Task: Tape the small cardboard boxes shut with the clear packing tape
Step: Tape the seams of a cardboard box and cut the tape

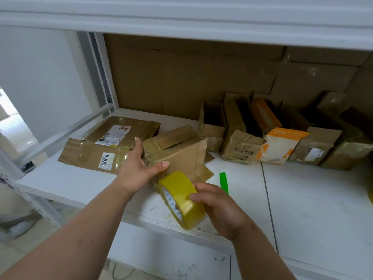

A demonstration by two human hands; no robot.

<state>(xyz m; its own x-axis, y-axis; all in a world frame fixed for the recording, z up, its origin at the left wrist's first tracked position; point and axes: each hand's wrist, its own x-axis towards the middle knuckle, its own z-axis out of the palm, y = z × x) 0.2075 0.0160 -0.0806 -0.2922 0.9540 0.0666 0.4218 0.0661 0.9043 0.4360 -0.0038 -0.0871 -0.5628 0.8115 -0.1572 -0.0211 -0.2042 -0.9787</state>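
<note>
A small cardboard box (181, 152) lies on the white shelf (302, 199), its top flap partly raised and glossy tape on its left end. My left hand (139, 166) rests against that left end, fingers straight and thumb along the front face. My right hand (220, 207) grips a roll of yellowish packing tape (181, 199) just in front of the box, with a stretch of tape running from the roll toward the box corner.
Two flat taped boxes with labels (105, 146) lie left of the box. A row of open small boxes (272, 136) stands at the back right. A green cutter (224, 181) lies on the shelf. Large cartons (181, 77) line the back. An upper shelf overhangs.
</note>
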